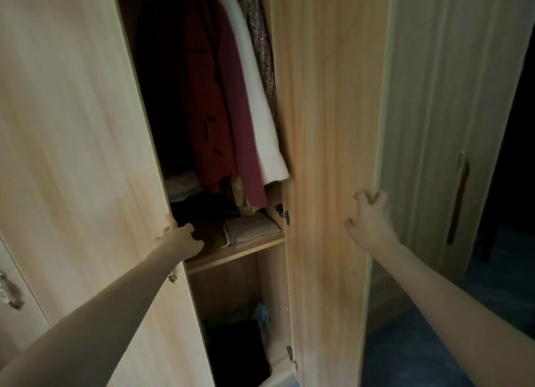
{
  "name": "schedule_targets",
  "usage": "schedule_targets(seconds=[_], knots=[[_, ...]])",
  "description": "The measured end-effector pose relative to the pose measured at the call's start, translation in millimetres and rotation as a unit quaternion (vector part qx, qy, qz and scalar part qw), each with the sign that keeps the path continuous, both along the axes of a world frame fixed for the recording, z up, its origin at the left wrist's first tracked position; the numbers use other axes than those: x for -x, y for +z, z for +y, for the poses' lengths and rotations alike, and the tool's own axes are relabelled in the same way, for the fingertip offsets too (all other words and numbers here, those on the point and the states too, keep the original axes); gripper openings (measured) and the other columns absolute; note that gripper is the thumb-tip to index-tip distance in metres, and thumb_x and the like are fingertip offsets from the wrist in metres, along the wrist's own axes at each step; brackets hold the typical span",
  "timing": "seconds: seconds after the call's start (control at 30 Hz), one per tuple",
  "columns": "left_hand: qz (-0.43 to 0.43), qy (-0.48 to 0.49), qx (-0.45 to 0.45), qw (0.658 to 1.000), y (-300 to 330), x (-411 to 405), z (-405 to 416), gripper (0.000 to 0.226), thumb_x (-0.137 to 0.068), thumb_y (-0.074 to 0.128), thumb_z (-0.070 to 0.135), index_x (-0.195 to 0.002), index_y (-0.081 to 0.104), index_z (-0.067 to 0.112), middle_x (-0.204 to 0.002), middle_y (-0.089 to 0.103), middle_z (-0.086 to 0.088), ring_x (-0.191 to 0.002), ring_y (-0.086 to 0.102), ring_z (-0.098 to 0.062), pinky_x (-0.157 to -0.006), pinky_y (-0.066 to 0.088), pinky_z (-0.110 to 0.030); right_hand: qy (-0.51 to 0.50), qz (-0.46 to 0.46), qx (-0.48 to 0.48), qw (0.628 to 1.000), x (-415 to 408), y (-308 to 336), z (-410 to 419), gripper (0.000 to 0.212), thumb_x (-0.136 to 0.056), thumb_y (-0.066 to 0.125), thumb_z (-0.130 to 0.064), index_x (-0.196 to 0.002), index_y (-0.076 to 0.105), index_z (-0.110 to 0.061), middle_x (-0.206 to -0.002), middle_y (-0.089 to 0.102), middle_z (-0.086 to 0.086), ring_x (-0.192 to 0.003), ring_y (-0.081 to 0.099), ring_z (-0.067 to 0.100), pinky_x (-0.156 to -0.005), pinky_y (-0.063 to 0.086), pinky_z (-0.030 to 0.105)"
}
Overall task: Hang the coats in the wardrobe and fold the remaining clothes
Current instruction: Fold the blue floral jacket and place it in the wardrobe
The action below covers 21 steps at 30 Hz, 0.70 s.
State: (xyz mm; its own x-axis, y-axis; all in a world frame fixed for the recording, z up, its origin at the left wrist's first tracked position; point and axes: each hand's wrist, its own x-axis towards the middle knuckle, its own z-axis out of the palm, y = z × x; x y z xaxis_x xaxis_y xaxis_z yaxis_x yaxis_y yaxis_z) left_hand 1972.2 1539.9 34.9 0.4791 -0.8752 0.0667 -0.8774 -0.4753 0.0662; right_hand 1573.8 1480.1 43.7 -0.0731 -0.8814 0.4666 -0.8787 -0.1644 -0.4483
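A tall pale-wood wardrobe [324, 126] is seen with both doors held: the left hand [179, 236] is curled round the left door [72, 126] edge, the right hand [369, 221] round the right door's. Dark-red, maroon and white coats [231, 97] hang inside, likely soft and heavy, best taken by the shoulders.

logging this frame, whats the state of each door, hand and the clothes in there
left door: partly open, edge held
right door: swung open, edge held
left hand: grips left door's edge
right hand: fingers curled round right door's edge
red coat: hanging
white garment: hanging
folded clothes: stacked on shelf
far door: shut
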Motion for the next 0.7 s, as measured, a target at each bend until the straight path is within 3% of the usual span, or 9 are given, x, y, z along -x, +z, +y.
schedule_targets(seconds=[0.1, 0.17, 0.23, 0.3, 0.43, 0.5, 0.57, 0.63, 0.7], knots=[[-0.002, -0.014, 0.013, 1.0, -2, 1, 1, 0.056, -0.093, 0.048, 0.044, -0.145, 0.036, 0.027, -0.16, -0.006, -0.009, -0.133, 0.036, -0.032, -0.107, 0.038, -0.043, 0.054, -0.142, 0.059, 0.987, 9, -8, -2, 0.023, -0.08, 0.07, -0.02, -0.099, 0.062, -0.009, -0.127, 0.043, 0.012, -0.105, 0.056, 0.031, -0.095, 0.045, 0.034], [-0.005, -0.032, 0.026, 0.999, 0, -6, 2, 0.053, -0.092, 0.049, 0.042, -0.142, 0.041, 0.027, -0.16, -0.001, -0.005, -0.13, 0.04, -0.03, -0.102, 0.043, -0.042, 0.052, -0.165, 0.089, 0.981, 9, -4, 7, 0.013, -0.082, 0.069, -0.02, -0.085, 0.063, -0.009, -0.116, 0.053, 0.011, -0.099, 0.057, 0.024, -0.084, 0.041, 0.021], [-0.006, -0.047, 0.021, 0.999, 4, -17, 4, 0.051, -0.09, 0.049, 0.039, -0.14, 0.043, 0.028, -0.161, -0.006, -0.002, -0.131, 0.039, -0.029, -0.099, 0.045, -0.042, 0.055, -0.168, 0.103, 0.979, -1, 0, 21, 0.012, -0.083, 0.065, -0.02, -0.08, 0.06, -0.01, -0.1, 0.054, 0.007, -0.081, 0.055, 0.019, -0.067, 0.04, 0.021], [-0.007, -0.057, 0.006, 0.998, 8, -28, 6, 0.051, -0.091, 0.049, 0.034, -0.141, 0.043, 0.028, -0.161, -0.009, 0.001, -0.135, 0.035, -0.029, -0.097, 0.046, -0.041, 0.06, -0.144, 0.126, 0.98, -18, 0, 35, 0.013, -0.082, 0.065, -0.022, -0.076, 0.058, -0.012, -0.087, 0.052, 0.003, -0.071, 0.054, 0.019, -0.064, 0.037, 0.026], [-0.028, -0.072, -0.003, 0.997, 10, -34, 4, 0.051, -0.091, 0.05, 0.019, -0.141, 0.044, 0.028, -0.162, -0.009, 0.0, -0.135, 0.035, -0.026, -0.094, 0.047, -0.037, 0.163, -0.079, 0.102, 0.978, -64, -9, 59, 0.016, -0.08, 0.065, -0.028, -0.074, 0.052, -0.021, -0.093, 0.047, -0.008, -0.068, 0.053, 0.007, -0.064, 0.048, 0.029], [-0.042, -0.075, 0.004, 0.996, 10, -37, 4, 0.054, -0.09, 0.051, 0.015, -0.142, 0.042, 0.029, -0.162, -0.007, 0.0, -0.136, 0.035, -0.025, -0.095, 0.044, -0.038, 0.24, -0.038, 0.095, 0.965, -91, -6, 68, 0.016, -0.081, 0.061, -0.029, -0.079, 0.046, -0.024, -0.088, 0.047, -0.011, -0.069, 0.052, 0.006, -0.062, 0.048, 0.029], [-0.048, -0.084, 0.016, 0.995, 9, -42, 6, 0.062, -0.088, 0.052, 0.012, -0.146, 0.035, 0.029, -0.162, -0.005, 0.003, -0.137, 0.034, -0.024, -0.099, 0.042, -0.042, 0.308, -0.004, 0.053, 0.95, -123, 0, 70, 0.017, -0.087, 0.06, -0.027, -0.093, 0.044, -0.027, -0.093, 0.053, -0.013, -0.067, 0.055, 0.004, -0.055, 0.043, 0.018], [-0.059, -0.099, 0.023, 0.993, 6, -50, 7, 0.075, -0.088, 0.054, 0.012, -0.153, 0.018, 0.026, -0.162, -0.007, 0.007, -0.144, 0.023, -0.023, -0.104, 0.039, -0.046, 0.343, 0.045, 0.011, 0.938, -157, 0, 61, 0.04, -0.09, 0.061, -0.023, -0.124, 0.04, -0.028, -0.113, 0.056, -0.011, -0.062, 0.056, 0.002, -0.051, 0.043, 0.016], [-0.068, -0.106, 0.018, 0.992, 2, -59, 9, 0.087, -0.089, 0.056, 0.014, -0.155, 0.0, 0.025, -0.162, -0.01, 0.008, -0.149, 0.006, -0.02, -0.113, 0.029, -0.049, 0.368, 0.094, -0.007, 0.925, -190, -6, 48, 0.069, -0.091, 0.059, -0.021, -0.147, 0.019, -0.031, -0.136, 0.049, -0.006, -0.078, 0.058, 0.0, -0.062, 0.047, 0.018]])
